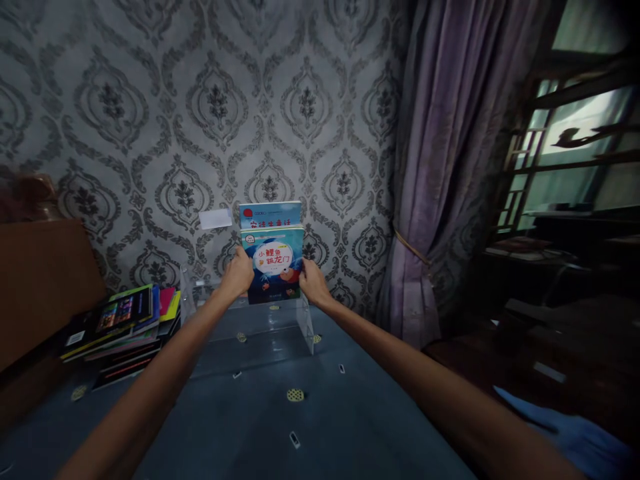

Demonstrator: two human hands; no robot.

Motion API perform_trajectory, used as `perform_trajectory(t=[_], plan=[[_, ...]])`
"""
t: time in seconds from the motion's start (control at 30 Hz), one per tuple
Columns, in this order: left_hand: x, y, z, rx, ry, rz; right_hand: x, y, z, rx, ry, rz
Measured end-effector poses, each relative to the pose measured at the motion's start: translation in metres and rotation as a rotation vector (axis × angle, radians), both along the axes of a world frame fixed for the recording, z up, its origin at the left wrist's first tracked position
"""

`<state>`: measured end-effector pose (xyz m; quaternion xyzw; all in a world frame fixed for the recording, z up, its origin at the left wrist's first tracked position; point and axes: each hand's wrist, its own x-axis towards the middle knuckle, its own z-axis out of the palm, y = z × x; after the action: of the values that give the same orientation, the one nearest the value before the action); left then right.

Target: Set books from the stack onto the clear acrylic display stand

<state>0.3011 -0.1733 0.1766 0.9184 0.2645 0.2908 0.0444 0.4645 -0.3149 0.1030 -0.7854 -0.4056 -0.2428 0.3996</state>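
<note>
Both arms reach forward to a blue picture book [274, 267] with a white oval title, held upright above a clear acrylic rack [270, 340]. My left hand [240, 272] is closed on the book's left edge, and my right hand [313, 281] grips its right edge. Behind it stands a second blue book [270, 215] with red lettering, only its top part showing. Whether the books' lower edges touch the rack is hard to tell.
A pile of books and magazines [120, 317] lies left of the rack, near a cardboard box [47, 287]. The dark blue tablecloth [250, 427] has a pale pattern. Patterned wallpaper rises behind; a purple curtain [425, 167] hangs at the right.
</note>
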Motion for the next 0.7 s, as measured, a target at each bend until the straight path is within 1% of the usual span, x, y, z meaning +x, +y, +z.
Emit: perform_trajectory(t=[0.17,0.47,0.7], plan=[[-0.003,0.008,0.003,-0.033,0.027,-0.039,0.003,-0.001,0.001,0.013,0.032,0.016],[-0.015,0.014,0.018,-0.118,0.09,-0.137,-0.006,-0.004,0.004,-0.023,0.096,-0.011],[-0.013,0.025,0.026,-0.255,0.134,-0.242,-0.014,-0.003,0.005,-0.055,0.13,-0.052]])
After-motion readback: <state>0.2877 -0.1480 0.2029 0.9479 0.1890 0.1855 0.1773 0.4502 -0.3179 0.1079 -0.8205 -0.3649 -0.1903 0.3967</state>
